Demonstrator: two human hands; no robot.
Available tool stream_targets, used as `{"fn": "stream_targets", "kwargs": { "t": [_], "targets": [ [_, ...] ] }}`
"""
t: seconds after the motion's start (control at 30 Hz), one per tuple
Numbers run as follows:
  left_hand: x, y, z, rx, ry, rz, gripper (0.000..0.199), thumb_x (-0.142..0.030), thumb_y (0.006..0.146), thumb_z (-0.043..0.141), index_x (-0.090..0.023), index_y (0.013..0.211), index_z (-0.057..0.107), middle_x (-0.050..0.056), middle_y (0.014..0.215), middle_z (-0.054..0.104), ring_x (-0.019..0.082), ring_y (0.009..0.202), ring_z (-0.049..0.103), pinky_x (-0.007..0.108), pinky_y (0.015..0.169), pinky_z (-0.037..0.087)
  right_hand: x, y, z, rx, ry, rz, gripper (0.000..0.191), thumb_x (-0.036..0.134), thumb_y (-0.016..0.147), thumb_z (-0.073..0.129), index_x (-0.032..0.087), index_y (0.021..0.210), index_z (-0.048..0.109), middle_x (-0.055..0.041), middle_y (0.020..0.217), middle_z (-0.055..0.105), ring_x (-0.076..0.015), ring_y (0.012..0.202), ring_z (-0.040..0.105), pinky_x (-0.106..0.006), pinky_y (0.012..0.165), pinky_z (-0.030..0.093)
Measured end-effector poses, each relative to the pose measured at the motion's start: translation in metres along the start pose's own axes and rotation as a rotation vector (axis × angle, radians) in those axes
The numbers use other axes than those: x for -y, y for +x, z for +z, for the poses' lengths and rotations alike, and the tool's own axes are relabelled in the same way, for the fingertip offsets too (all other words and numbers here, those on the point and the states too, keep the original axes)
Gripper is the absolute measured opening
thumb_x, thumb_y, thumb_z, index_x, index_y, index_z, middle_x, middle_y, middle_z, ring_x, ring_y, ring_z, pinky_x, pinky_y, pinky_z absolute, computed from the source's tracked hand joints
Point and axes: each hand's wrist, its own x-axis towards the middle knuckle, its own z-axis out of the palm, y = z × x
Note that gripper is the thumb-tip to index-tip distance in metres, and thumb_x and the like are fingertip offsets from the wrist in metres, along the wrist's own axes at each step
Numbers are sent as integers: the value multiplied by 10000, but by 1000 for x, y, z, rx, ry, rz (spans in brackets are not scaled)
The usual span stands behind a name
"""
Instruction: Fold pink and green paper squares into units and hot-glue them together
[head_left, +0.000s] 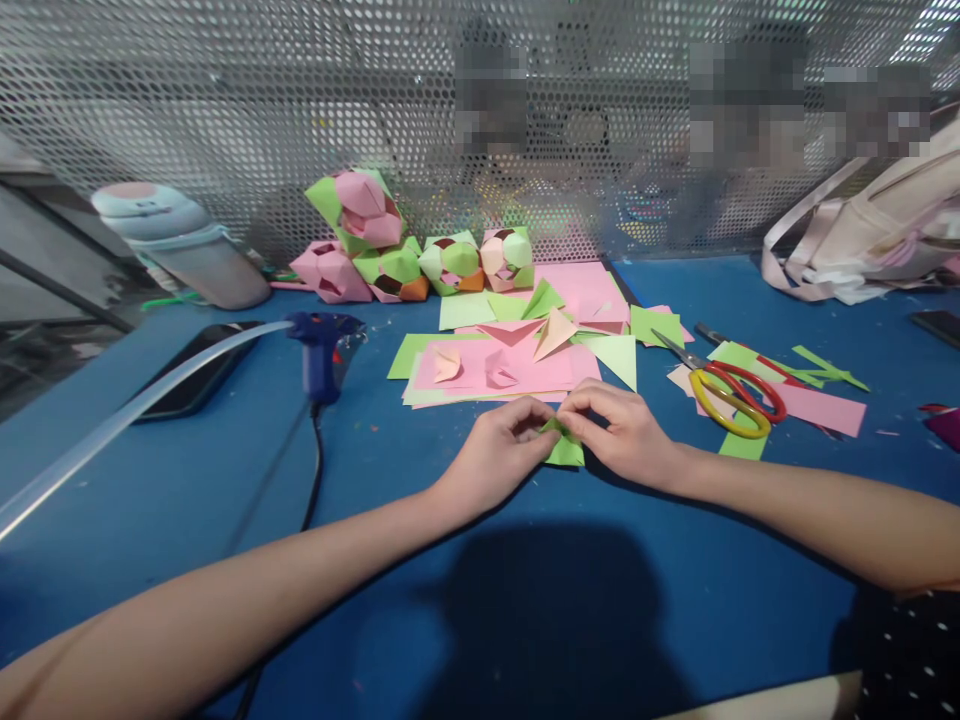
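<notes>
A small folded piece of green paper point(567, 452) sits between my hands, low over the blue table. My left hand point(499, 450) pinches its left side between thumb and fingers. On the other side, my right hand point(619, 428) is closed with its fingertips on the paper's upper edge. My fingers hide part of the folds. Just beyond my hands lies a stack of pink and green sheets point(532, 372), with a peach folded piece point(448, 364) and a pink folded piece point(500, 370) on top.
Folded paper balls point(386, 272) stand against the perforated metal screen point(300, 120). A blue glue gun point(321, 360) with a long clear stick is at left, near a phone point(199, 370) and a tumbler point(184, 245). Scissors point(731, 400) lie on scraps at right; a bag point(870, 230) stands behind.
</notes>
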Motion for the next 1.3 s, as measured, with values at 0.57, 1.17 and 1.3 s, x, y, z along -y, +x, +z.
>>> {"fn": "stream_targets", "kwargs": {
  "t": [0.57, 1.17, 1.3],
  "targets": [
    [1, 3, -1, -198, -17, -89, 104, -210, 738, 614, -155, 715, 529, -49, 615, 480, 82, 561, 424, 194, 521, 336, -3, 0, 6, 33, -87, 101, 137, 164, 847, 548, 174, 714, 519, 4, 681, 524, -118, 642, 492, -259, 620, 400],
    [2, 2, 3, -65, -44, -100, 95, -190, 710, 574, -169, 686, 485, -50, 600, 471, 83, 536, 406, 196, 496, 315, -2, -1, 4, 33, -35, 9, 104, 156, 883, 553, 175, 795, 606, -18, 743, 603, -135, 711, 549, -281, 687, 431],
    [4, 1, 4, -47, 25, -36, 84, -163, 705, 562, -168, 672, 485, -48, 614, 469, 89, 571, 401, 204, 524, 316, 0, -1, 4, 18, -48, -19, 117, 156, 884, 552, 171, 779, 601, -18, 727, 599, -136, 707, 546, -288, 691, 427]
  ]
}}
